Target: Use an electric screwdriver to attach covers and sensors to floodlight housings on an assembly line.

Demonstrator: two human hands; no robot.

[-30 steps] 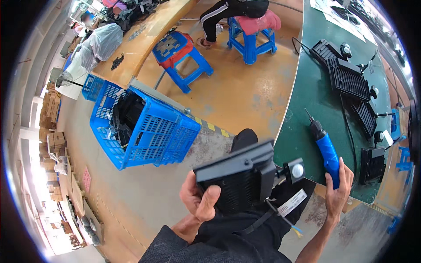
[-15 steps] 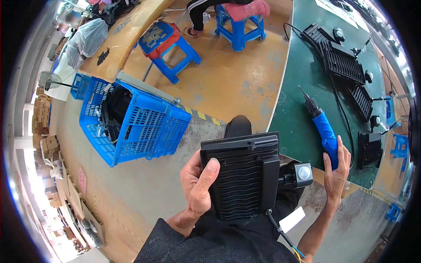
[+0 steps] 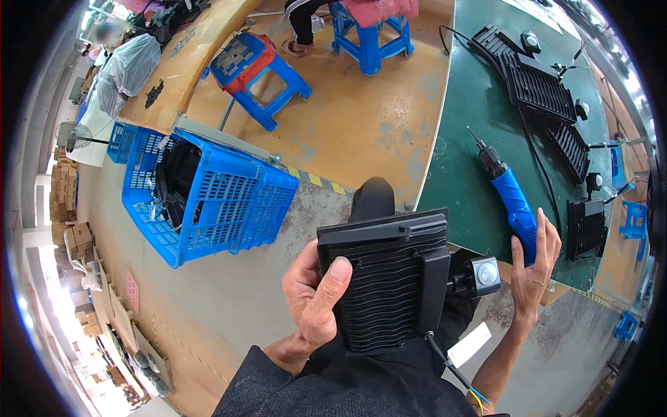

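My left hand (image 3: 316,295) grips the left side of a black LED floodlight (image 3: 382,299), thumb on top, above my lap. Its finned back faces up. A small sensor head (image 3: 484,276) sticks out from its right side. From its lower right corner runs a short cable (image 3: 445,363) with a white tag (image 3: 470,345) beside it and loose coloured wire ends. My right hand (image 3: 533,274) has thumb and fingers on either side of the rear end of a blue electric screwdriver (image 3: 515,207), which lies on the green table (image 3: 458,181), bit pointing away from me.
Several more black floodlights (image 3: 538,87) lie along the table's right side, with a black cable (image 3: 538,160) across it. At the left stands a blue crate (image 3: 229,201) holding black parts. Blue stools (image 3: 260,83) stand beyond, and a person's leg (image 3: 300,24) shows at the top.
The whole view shifts slightly. The floodlight tilts a little in my left hand, and my right hand stays at the screwdriver, its fingers moved slightly forward.
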